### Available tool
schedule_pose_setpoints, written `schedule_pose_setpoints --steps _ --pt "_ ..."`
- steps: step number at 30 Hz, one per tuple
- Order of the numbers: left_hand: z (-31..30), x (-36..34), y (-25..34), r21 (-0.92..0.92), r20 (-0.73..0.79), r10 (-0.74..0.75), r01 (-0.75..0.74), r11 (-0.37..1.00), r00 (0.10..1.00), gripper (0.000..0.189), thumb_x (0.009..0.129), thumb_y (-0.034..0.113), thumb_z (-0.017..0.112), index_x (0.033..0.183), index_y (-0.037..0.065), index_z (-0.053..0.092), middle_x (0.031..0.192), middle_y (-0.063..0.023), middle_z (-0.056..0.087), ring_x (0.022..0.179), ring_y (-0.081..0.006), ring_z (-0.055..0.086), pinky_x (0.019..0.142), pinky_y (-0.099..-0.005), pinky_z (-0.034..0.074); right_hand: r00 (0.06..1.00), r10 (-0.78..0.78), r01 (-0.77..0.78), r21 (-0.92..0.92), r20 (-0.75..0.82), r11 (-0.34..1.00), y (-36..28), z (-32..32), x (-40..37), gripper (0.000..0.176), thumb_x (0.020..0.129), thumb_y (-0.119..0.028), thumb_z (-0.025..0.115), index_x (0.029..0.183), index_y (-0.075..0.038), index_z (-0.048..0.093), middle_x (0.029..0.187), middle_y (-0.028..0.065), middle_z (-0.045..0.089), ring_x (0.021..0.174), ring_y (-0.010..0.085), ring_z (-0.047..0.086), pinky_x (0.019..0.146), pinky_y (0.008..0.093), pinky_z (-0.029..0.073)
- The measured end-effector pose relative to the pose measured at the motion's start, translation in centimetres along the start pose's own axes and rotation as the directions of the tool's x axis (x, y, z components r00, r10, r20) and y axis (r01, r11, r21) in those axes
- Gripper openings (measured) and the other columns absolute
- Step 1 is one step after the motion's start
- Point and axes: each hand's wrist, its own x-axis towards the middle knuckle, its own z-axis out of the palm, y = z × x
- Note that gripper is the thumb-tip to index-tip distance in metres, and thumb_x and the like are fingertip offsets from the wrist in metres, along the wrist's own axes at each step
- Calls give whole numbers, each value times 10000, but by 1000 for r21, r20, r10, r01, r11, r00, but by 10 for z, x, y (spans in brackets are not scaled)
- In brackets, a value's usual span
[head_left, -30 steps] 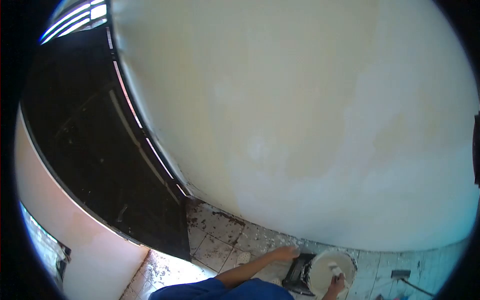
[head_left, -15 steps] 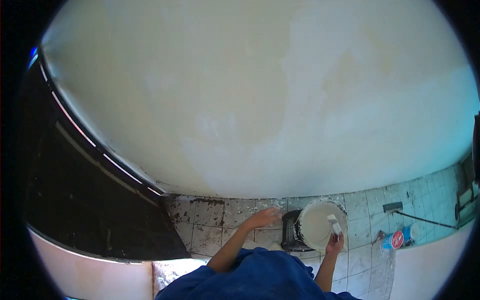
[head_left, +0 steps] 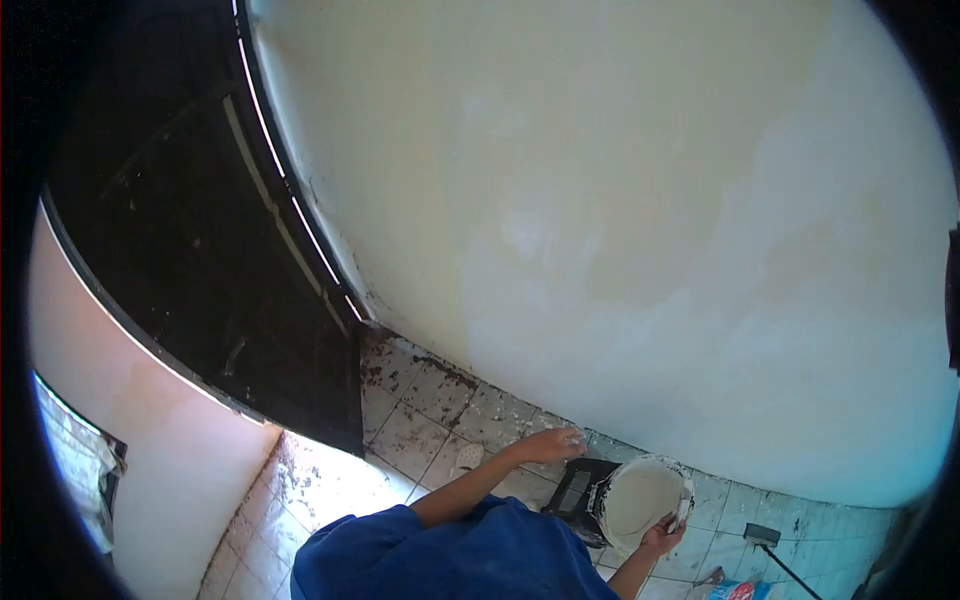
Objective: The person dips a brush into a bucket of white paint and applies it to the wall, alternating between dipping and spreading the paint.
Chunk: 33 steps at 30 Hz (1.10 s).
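My right hand point(head_left: 660, 537) is closed around a paintbrush point(head_left: 685, 507) with a pale, paint-coated head. The brush is at the right rim of a white bucket point(head_left: 603, 515), whose edge is smeared with paint. Cream-white paint point(head_left: 640, 500) fills part of the bucket. My left hand point(head_left: 552, 446) is in the air left of the bucket, fingers loosely bent and nothing visible in them. Beneath it, against the bucket's left side, is a black plastic object point(head_left: 577, 490), partly hidden by my blue sleeve and body.
A patchy cream and white wall point(head_left: 600, 200) rises ahead. At left is a dark door point(head_left: 230, 270). The tiled floor point(head_left: 410, 440) is spotted with paint; a pale sandal point(head_left: 467, 458) shows there. A long-handled floor brush point(head_left: 762, 535) and a blue-and-red pack point(head_left: 740, 590) are at right.
The view has turned, bringing more of the door and left side in. The brush has gone from above the paint to the bucket's right rim. My left hand stays raised, its fingers more bent.
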Motion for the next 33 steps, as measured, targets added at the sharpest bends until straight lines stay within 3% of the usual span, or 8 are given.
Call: schedule_pose_setpoints --steps 8,11,14,17,21,24,29,33 --pt "20 17 -21 135 42 84 -89 987 996 700 873 539 490 1298 -15 426 1282 -212 490 1180 -310 486 987 -371 383 968 223 -220 -35 118 975 -17 12 -14 230 839 -215 605 984 -44 555 855 106 656 795 218 655 731 314 568" --pt "17 16 -13 141 60 79 -87 986 995 706 878 538 483 1315 -11 407 1294 -207 481 1196 -306 472 998 -374 370 974 198 -191 -74 109 979 -18 -9 -5 231 839 -208 601 991 -42 552 883 118 651 806 217 653 735 320 569" --pt "23 18 -14 106 61 92 -98 990 994 661 875 499 512 1259 -35 452 1252 -223 509 1171 -326 489 986 -369 380 987 109 -93 -126 120 988 -11 -51 21 408 827 -206 617 1146 3 471 1056 148 523 1016 252 546 830 359 526" --pt "23 11 2 67 57 58 -62 996 997 615 875 468 532 1219 -40 485 1209 -230 536 1140 -336 512 966 -368 398 992 125 -125 -71 5 990 -19 -11 -36 267 870 -197 535 1070 -20 536 935 126 634 845 233 638 762 326 561" --pt "29 19 -14 97 53 87 -92 991 995 613 874 461 541 1230 -34 479 1219 -235 529 1146 -322 513 961 -362 402 991 120 -114 -92 61 989 -24 -24 -25 396 868 -251 541 1167 -5 460 1101 154 504 1015 277 537 881 394 482" --pt "25 14 1 64 90 19 -25 998 996 627 876 460 542 1258 -30 455 1239 -232 520 1161 -294 509 953 -349 407 993 57 -42 -144 107 989 -37 -10 -30 388 877 -257 525 1170 -12 460 1129 158 502 1020 280 536 882 390 477" --pt "18 16 1 28 108 -12 9 1000 994 662 878 470 540 1305 -19 413 1279 -203 503 1183 -287 494 956 -347 403 985 75 -85 57 156 995 -53 30 -43 254 849 -178 546 1051 -24 549 968 106 595 877 223 600 806 334 529" --pt "11 16 5 75 62 -31 26 997 998 665 873 481 542 1317 3 414 1308 -176 486 1192 -306 483 964 -363 399 981 30 -41 54 192 998 -58 53 -58 217 833 -160 566 998 -20 568 929 100 618 869 220 616 789 319 533"
